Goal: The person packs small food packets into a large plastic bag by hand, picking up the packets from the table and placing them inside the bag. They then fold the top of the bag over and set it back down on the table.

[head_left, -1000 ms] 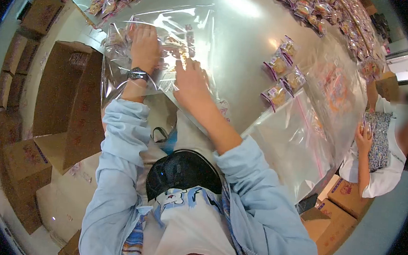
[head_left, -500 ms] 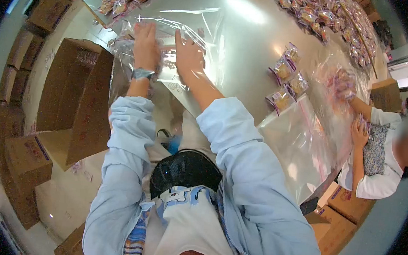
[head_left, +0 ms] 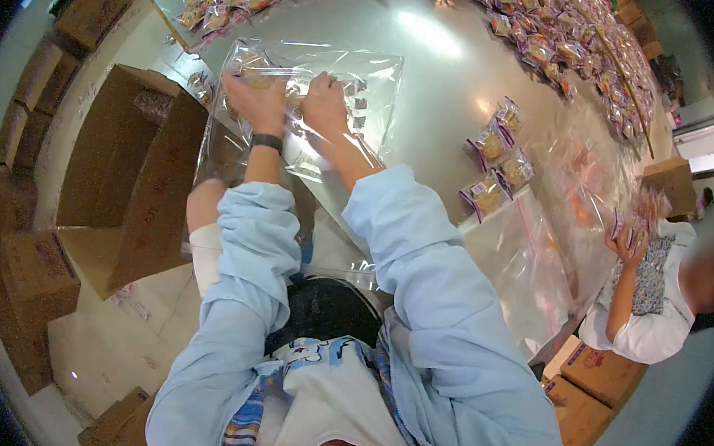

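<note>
A large clear plastic bag (head_left: 379, 74) lies spread on the metal table in front of me, its glossy film overlapping my wrists. My left hand (head_left: 256, 102), with a dark band at its wrist, is at the bag's left part; its fingers are smeared by motion. A yellowish patch, perhaps a small packet, shows by its knuckles. Close beside it, my right hand (head_left: 324, 103) has its fingers curled in over the bag, and what they pinch is hidden. Small dark print shows through the film just right of that hand.
Small wrapped snack packets (head_left: 538, 49) are heaped along the far edge. Several more packets (head_left: 490, 145) lie at right, near stacked clear bags (head_left: 517, 261). A co-worker (head_left: 641, 287) handles packets there. An open cardboard box (head_left: 118, 162) stands at left.
My left hand has turned and moved down slightly, toward the right one. My right hand's spread fingers have curled in. The bag lies flatter, and the co-worker's hands have pulled back with packets.
</note>
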Demonstrator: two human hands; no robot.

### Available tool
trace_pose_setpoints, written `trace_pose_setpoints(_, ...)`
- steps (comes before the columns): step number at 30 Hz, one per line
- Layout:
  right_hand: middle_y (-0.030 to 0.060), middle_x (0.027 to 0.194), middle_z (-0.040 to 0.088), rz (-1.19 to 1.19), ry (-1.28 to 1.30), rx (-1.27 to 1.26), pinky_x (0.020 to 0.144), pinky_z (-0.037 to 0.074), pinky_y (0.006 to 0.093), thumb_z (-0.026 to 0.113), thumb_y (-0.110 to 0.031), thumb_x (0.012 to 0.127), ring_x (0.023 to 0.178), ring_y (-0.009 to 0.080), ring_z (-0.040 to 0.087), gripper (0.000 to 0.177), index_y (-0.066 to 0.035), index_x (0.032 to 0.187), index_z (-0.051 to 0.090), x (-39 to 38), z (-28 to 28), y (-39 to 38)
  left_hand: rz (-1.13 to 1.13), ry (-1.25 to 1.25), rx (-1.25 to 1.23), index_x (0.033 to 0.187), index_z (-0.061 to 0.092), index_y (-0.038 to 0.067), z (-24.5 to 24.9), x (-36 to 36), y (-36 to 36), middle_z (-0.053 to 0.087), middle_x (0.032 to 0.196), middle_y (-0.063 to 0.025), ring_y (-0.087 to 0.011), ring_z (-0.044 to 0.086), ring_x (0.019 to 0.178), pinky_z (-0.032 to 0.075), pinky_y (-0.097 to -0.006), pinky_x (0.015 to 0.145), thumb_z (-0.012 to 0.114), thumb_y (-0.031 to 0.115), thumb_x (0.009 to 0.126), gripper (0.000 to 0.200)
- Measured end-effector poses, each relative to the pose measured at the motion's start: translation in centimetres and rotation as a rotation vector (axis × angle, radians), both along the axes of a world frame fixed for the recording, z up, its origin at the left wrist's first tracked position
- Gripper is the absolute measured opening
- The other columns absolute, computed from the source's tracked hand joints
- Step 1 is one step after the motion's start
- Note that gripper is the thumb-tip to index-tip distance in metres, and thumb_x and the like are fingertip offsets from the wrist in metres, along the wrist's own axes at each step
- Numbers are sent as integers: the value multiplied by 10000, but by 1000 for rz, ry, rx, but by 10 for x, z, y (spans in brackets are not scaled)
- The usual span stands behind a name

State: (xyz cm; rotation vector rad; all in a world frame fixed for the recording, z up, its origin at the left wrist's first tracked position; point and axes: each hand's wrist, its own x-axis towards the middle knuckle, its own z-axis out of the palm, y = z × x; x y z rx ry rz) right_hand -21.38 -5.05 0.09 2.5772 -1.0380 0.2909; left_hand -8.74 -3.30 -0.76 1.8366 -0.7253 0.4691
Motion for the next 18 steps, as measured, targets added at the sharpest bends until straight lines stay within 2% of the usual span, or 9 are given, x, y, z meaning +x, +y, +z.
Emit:
trace_pose_setpoints(2, 297, 1304, 568, -21, 56, 9, 1012, 432, 485, 639, -150, 806, 1241, 446, 504, 340, -16, 1096, 753, 8, -10, -7, -132, 353, -8, 1374, 458, -49, 36, -3, 5, 486, 1360, -273, -421, 417, 1322, 343, -515, 1111, 902, 327, 641, 936)
trace_pose_setpoints(4, 328, 1376, 526, -40, 106, 46, 1042, 416, 495, 634, -163, 821, 1290, 462, 476, 379, 1, 1148, 731, 7, -6, -4, -216, 433, 11, 1377, 463, -39, 40, 1, 4, 497, 1343, -267, -406, 449, 1300, 366, -495, 1097, 914, 311, 625, 945)
trace_pose_setpoints(9, 349, 1442, 464, -102, 192, 42, 1078, 375, 538, 605, -152, 871, 1314, 488, 448, 448, 83, 1251, 645, 9, -4, 3, -431, 75, 255, 1382, 463, -21, 44, 10, 11, 531, 1313, -238, -374, 507, 1262, 387, -447, 1085, 938, 255, 614, 944)
trace_pose_setpoints(12, 358, 1428, 463, -131, 101, 140, 1064, 400, 520, 608, -151, 883, 1299, 471, 460, 497, 136, 1288, 584, 29, -50, -17, -474, 53, 101, 1389, 449, -28, 27, 6, 11, 523, 1336, -217, -367, 496, 1276, 376, -446, 1101, 943, 232, 619, 951)
trace_pose_setpoints(14, 355, 1425, 463, -152, -245, 376, 1076, 400, 530, 586, -187, 920, 1313, 474, 455, 545, 130, 1355, 504, 30, -56, -19, -454, 219, -28, 1383, 437, -54, 44, -14, 15, 532, 1320, -245, -371, 508, 1259, 380, -433, 1103, 927, 288, 646, 948)
trace_pose_setpoints(15, 349, 1433, 459, -175, -553, 545, 1095, 386, 551, 561, -223, 951, 1333, 485, 444, 574, 107, 1407, 449, 25, -42, -14, -442, 305, -97, 1380, 432, -67, 50, -22, 15, 536, 1312, -259, -374, 514, 1251, 382, -426, 1104, 920, 316, 660, 950)
trace_pose_setpoints(16, 343, 1442, 454, -195, -863, 708, 1114, 372, 571, 536, -259, 982, 1353, 496, 434, 604, 84, 1459, 393, 21, -39, -10, -381, 199, -110, 1379, 429, -78, 34, -16, 9, 531, 1321, -263, -376, 501, 1266, 369, -436, 1115, 914, 319, 671, 946)
trace_pose_setpoints(17, 349, 1477, 407, -85, -662, 446, 1092, 390, 597, 564, -309, 965, 1350, 501, 435, 668, 76, 1475, 370, 11, -38, -5, -318, 94, -121, 1379, 426, -90, 10, -5, 2, 527, 1329, -267, -378, 488, 1282, 356, -446, 1125, 907, 322, 682, 942)
trace_pose_setpoints(18, 346, 1472, 413, -140, -767, 558, 1080, 399, 602, 568, -320, 962, 1352, 506, 429, 682, 74, 1479, 365, 12, -38, -5, -262, 64, -46, 1373, 429, -100, 12, -5, 1, 519, 1339, -276, -388, 473, 1293, 347, -461, 1130, 903, 350, 684, 950)
